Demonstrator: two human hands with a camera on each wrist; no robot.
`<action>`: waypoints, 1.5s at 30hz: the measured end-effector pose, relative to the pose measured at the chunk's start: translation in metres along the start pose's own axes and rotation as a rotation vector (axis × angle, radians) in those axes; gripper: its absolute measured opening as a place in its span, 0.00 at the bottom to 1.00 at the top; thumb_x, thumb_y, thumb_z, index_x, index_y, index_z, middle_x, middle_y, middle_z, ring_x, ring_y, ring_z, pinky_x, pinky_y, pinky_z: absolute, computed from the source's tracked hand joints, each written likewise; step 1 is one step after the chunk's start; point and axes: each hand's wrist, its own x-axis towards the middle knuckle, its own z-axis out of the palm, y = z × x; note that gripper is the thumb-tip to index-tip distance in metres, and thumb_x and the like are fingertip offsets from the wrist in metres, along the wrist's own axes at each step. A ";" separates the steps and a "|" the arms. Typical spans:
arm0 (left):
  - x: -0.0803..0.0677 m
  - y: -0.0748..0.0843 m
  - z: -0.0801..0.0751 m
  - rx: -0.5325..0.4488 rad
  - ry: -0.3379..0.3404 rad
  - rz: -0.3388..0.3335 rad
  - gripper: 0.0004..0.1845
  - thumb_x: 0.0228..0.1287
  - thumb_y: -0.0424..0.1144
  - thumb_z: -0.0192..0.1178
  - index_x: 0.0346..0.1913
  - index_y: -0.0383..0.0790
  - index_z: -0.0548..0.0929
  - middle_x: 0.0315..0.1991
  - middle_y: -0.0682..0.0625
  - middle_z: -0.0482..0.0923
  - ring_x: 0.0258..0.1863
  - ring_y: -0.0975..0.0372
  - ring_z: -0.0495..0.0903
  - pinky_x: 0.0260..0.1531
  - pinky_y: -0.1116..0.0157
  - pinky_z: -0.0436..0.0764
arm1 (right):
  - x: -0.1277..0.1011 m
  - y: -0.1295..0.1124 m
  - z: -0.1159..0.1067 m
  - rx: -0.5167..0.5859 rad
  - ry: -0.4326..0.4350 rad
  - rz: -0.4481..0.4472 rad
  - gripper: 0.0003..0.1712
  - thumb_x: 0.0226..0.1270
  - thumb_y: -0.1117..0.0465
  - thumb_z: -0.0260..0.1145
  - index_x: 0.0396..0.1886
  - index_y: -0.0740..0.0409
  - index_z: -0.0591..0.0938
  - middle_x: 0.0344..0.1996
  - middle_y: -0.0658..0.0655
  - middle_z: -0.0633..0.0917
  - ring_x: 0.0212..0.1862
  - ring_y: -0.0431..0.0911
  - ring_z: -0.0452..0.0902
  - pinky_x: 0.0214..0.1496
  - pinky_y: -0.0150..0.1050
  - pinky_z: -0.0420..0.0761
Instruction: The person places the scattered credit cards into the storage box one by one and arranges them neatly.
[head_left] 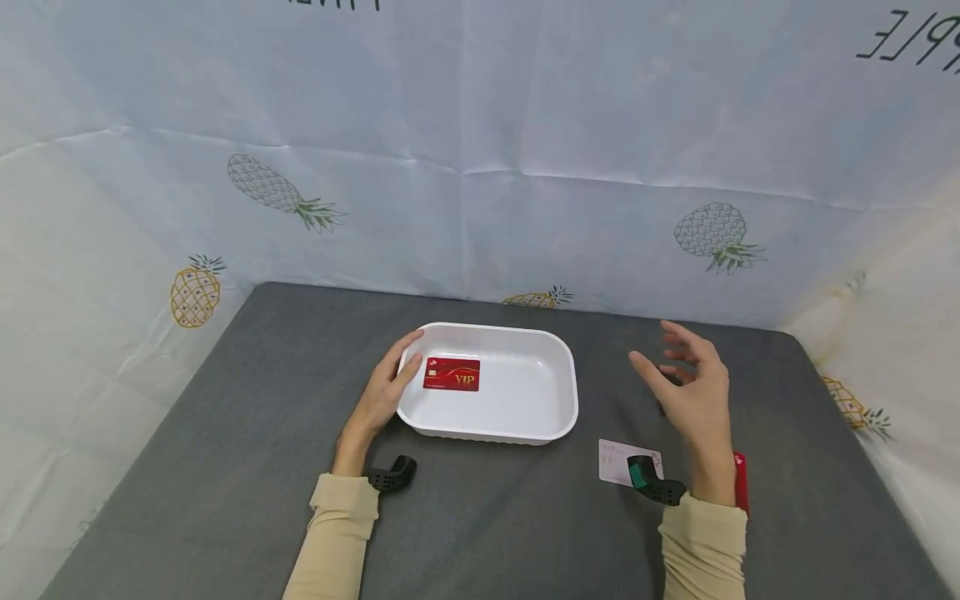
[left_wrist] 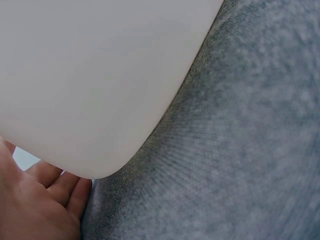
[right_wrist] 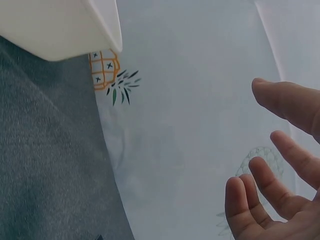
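My left hand (head_left: 381, 393) holds the left end of a white plastic tray (head_left: 517, 429), thumb at the rim and fingers along the outside. In the left wrist view the tray's wall (left_wrist: 100, 90) fills much of the picture, with fingers beside its corner. A red VIP card (head_left: 452, 374) lies inside the tray at the left. My right hand (head_left: 693, 396) hovers to the tray's right, fingers loosely spread and holding nothing. A pale pink VIP card (head_left: 617, 461) lies below it, partly covered by the wrist strap. Another red card (head_left: 741, 483) is mostly hidden by the right wrist.
A dark item (head_left: 672, 379) shows partly behind my right hand; its kind is unclear. Black straps (head_left: 393, 475) sit on both wrists. The grey table (head_left: 495, 533) ends at the back against a pale curtain (head_left: 480, 233) printed with pineapples.
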 end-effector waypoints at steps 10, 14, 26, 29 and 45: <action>-0.001 0.000 0.000 0.009 0.000 0.002 0.28 0.80 0.40 0.50 0.78 0.41 0.62 0.79 0.38 0.59 0.74 0.44 0.64 0.72 0.39 0.64 | -0.002 0.012 -0.015 0.002 0.052 0.046 0.34 0.62 0.63 0.76 0.69 0.50 0.78 0.50 0.35 0.75 0.48 0.30 0.71 0.49 0.22 0.73; -0.001 0.000 0.000 0.012 0.004 0.003 0.28 0.79 0.40 0.50 0.78 0.41 0.62 0.79 0.38 0.59 0.74 0.44 0.63 0.72 0.38 0.63 | -0.002 0.017 -0.020 -0.030 0.094 0.060 0.34 0.62 0.63 0.76 0.69 0.51 0.78 0.51 0.36 0.76 0.48 0.29 0.72 0.48 0.19 0.72; 0.000 -0.002 0.001 -0.005 0.001 0.007 0.28 0.79 0.39 0.50 0.78 0.42 0.62 0.78 0.39 0.60 0.73 0.44 0.65 0.70 0.40 0.65 | -0.005 0.036 -0.022 -0.137 0.091 0.189 0.36 0.64 0.58 0.75 0.72 0.50 0.76 0.64 0.56 0.76 0.50 0.30 0.67 0.50 0.22 0.70; 0.001 -0.002 0.000 -0.004 0.002 0.002 0.28 0.79 0.38 0.50 0.78 0.42 0.62 0.78 0.39 0.60 0.72 0.45 0.65 0.70 0.40 0.66 | -0.008 0.043 -0.017 -0.138 0.081 0.224 0.36 0.64 0.58 0.75 0.72 0.52 0.75 0.66 0.60 0.75 0.55 0.39 0.70 0.51 0.25 0.70; 0.001 -0.002 0.000 0.006 0.005 0.013 0.28 0.78 0.37 0.50 0.78 0.41 0.62 0.79 0.38 0.59 0.74 0.44 0.63 0.73 0.38 0.62 | -0.014 0.073 -0.003 -0.182 -0.018 0.410 0.43 0.61 0.64 0.75 0.74 0.66 0.69 0.72 0.74 0.69 0.72 0.68 0.62 0.68 0.62 0.71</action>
